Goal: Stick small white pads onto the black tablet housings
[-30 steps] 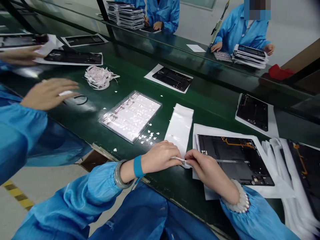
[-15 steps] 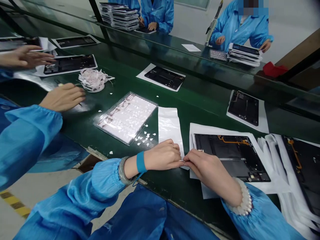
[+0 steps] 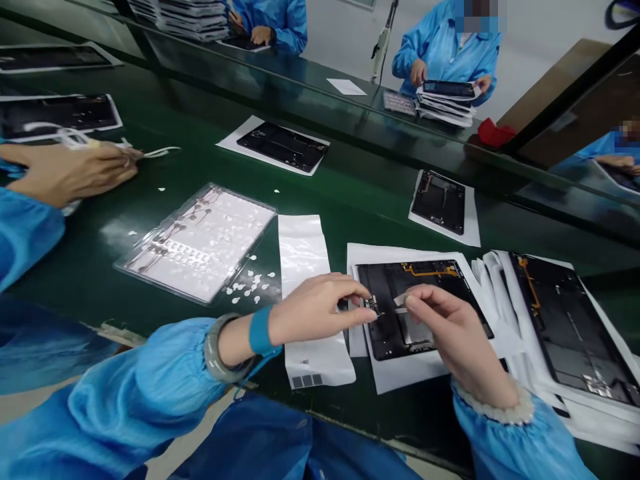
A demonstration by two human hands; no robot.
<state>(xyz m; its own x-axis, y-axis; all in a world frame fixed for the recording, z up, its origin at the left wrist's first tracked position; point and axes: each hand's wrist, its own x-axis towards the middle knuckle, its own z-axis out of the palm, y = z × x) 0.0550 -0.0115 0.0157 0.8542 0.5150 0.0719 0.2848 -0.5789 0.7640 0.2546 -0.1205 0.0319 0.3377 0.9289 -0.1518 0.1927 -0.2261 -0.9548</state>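
the right hand (image 3: 445, 325) pinched a strip (image 3: 401, 300), best kept flat over the panel (image 3: 390, 281), while the left hand (image 3: 316, 305) gaped empty.

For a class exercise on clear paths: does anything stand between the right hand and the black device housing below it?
Only the pale strip pinched in the right hand; nothing else visible blocks the black device housing. The left hand is by its left edge.

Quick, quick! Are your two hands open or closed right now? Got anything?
Left hand: open, thumb and fingers apart, nothing seen in it.
Right hand: closed, pinching a small pale strip.
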